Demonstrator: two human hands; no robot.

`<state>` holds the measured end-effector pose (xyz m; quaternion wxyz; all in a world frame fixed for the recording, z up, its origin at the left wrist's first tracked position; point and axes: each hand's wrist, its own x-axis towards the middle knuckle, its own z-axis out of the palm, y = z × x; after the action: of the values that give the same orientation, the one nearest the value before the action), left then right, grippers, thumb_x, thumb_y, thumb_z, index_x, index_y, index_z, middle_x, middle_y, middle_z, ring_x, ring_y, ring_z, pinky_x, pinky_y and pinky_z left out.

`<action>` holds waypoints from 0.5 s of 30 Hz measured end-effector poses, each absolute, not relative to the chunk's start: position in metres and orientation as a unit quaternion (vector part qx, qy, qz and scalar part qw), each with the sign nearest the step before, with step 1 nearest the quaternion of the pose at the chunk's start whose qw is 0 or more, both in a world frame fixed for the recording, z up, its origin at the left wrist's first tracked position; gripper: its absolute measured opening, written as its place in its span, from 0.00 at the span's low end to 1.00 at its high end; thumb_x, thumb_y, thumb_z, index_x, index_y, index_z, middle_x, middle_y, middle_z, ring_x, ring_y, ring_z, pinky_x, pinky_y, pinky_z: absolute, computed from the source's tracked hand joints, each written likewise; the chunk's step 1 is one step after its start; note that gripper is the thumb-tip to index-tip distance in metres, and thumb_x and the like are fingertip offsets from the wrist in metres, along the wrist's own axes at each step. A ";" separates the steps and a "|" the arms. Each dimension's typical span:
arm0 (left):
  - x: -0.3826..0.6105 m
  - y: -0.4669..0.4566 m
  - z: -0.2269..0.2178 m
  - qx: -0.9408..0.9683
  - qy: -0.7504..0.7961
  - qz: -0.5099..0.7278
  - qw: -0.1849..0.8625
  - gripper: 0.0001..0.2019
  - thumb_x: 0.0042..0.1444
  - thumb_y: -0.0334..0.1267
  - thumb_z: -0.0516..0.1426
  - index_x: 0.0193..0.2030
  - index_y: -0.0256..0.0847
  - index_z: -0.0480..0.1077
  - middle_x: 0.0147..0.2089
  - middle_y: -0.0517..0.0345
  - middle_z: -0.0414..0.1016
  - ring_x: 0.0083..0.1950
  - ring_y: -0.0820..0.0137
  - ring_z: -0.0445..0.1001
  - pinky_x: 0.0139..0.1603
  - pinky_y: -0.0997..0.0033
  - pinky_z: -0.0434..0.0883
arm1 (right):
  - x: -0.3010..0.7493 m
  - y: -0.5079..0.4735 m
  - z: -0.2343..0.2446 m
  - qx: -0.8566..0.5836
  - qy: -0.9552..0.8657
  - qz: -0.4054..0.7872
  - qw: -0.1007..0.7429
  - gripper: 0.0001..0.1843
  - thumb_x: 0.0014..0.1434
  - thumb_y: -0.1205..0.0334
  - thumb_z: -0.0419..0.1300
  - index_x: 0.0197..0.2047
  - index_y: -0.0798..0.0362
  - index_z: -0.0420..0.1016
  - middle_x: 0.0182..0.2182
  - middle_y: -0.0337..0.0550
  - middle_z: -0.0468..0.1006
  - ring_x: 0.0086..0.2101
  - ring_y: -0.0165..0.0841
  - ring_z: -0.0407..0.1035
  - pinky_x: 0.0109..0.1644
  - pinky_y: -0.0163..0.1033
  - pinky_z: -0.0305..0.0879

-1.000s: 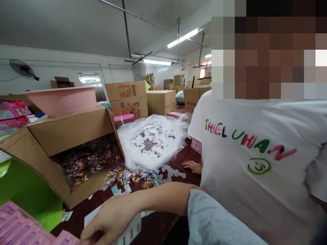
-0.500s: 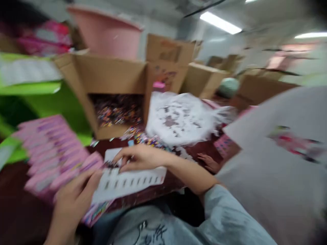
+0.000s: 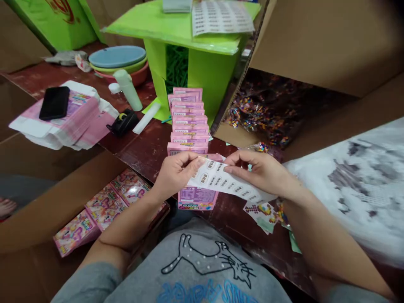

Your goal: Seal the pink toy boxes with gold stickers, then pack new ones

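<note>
Both my hands hold a white sticker sheet (image 3: 225,182) printed with small barcode labels, just above the near edge of a dark red table (image 3: 143,149). My left hand (image 3: 176,170) pinches its left end. My right hand (image 3: 261,170) pinches the sheet from the right, thumb and forefinger together on a label. Under the sheet lies a pink box (image 3: 196,198), the nearest of a row of several overlapping pink boxes (image 3: 187,120) that runs away from me.
A tipped cardboard box (image 3: 315,46) holds colourful bead packets (image 3: 261,113). A white plastic bag (image 3: 356,185) lies at right. A green stand (image 3: 202,54), stacked bowls (image 3: 118,61), a white bottle (image 3: 128,89), a phone (image 3: 54,102) on flat pink cartons and a carton of pink boxes (image 3: 104,206) at lower left.
My view swung down and left from a person in a white shirt to the table. My right hand came back from reaching left, and both hands now hold the sticker sheet.
</note>
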<state>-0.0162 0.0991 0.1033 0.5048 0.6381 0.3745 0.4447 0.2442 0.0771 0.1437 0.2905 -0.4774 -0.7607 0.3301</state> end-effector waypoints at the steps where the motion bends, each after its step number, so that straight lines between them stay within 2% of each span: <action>1: -0.018 0.102 0.106 0.637 0.385 0.454 0.491 0.14 0.65 0.48 0.65 0.37 0.39 0.82 0.30 0.57 0.82 0.27 0.73 0.74 0.27 0.76 0.71 | 0.243 0.083 0.147 -0.471 -0.757 0.345 0.291 0.15 0.68 0.47 0.67 0.43 0.51 0.85 0.37 0.44 0.86 0.36 0.34 0.78 0.42 0.40 0.75; 5: -0.023 0.117 0.114 0.632 0.409 0.475 0.455 0.14 0.65 0.47 0.65 0.34 0.40 0.83 0.29 0.58 0.82 0.27 0.73 0.73 0.27 0.76 0.70 | 0.232 0.106 0.155 -0.447 -0.709 0.454 0.301 0.19 0.67 0.44 0.69 0.51 0.51 0.84 0.44 0.46 0.87 0.39 0.33 0.79 0.41 0.38 0.76; 7: -0.027 0.124 0.116 0.636 0.417 0.473 0.445 0.13 0.65 0.47 0.65 0.35 0.41 0.83 0.30 0.58 0.82 0.28 0.72 0.74 0.27 0.75 0.70 | 0.225 0.118 0.153 -0.437 -0.677 0.507 0.308 0.20 0.66 0.44 0.70 0.49 0.52 0.83 0.41 0.45 0.86 0.35 0.31 0.77 0.36 0.36 0.74; 9: -0.033 0.132 0.114 0.638 0.431 0.470 0.431 0.13 0.65 0.46 0.65 0.34 0.41 0.83 0.29 0.59 0.82 0.28 0.72 0.73 0.27 0.75 0.69 | 0.219 0.130 0.151 -0.422 -0.662 0.533 0.316 0.20 0.65 0.43 0.71 0.43 0.53 0.82 0.36 0.43 0.84 0.31 0.29 0.75 0.33 0.35 0.72; 12: -0.046 0.143 0.109 0.631 0.459 0.470 0.412 0.13 0.65 0.45 0.64 0.33 0.41 0.82 0.28 0.60 0.80 0.27 0.73 0.70 0.27 0.75 0.67 | 0.216 0.155 0.151 -0.412 -0.676 0.494 0.360 0.21 0.65 0.41 0.71 0.37 0.51 0.79 0.36 0.44 0.84 0.34 0.32 0.77 0.37 0.38 0.74; 15: -0.060 0.155 0.101 0.616 0.479 0.473 0.409 0.12 0.65 0.45 0.64 0.34 0.41 0.82 0.30 0.59 0.80 0.28 0.72 0.70 0.28 0.75 0.67 | 0.216 0.199 0.154 -0.418 -0.714 0.383 0.411 0.18 0.68 0.43 0.68 0.40 0.50 0.79 0.40 0.46 0.84 0.41 0.37 0.79 0.47 0.43 0.76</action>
<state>-0.0599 0.1549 0.1012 0.4091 0.6159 0.4792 0.4729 0.2163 0.1991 0.1540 0.4114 -0.4178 -0.7137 0.3831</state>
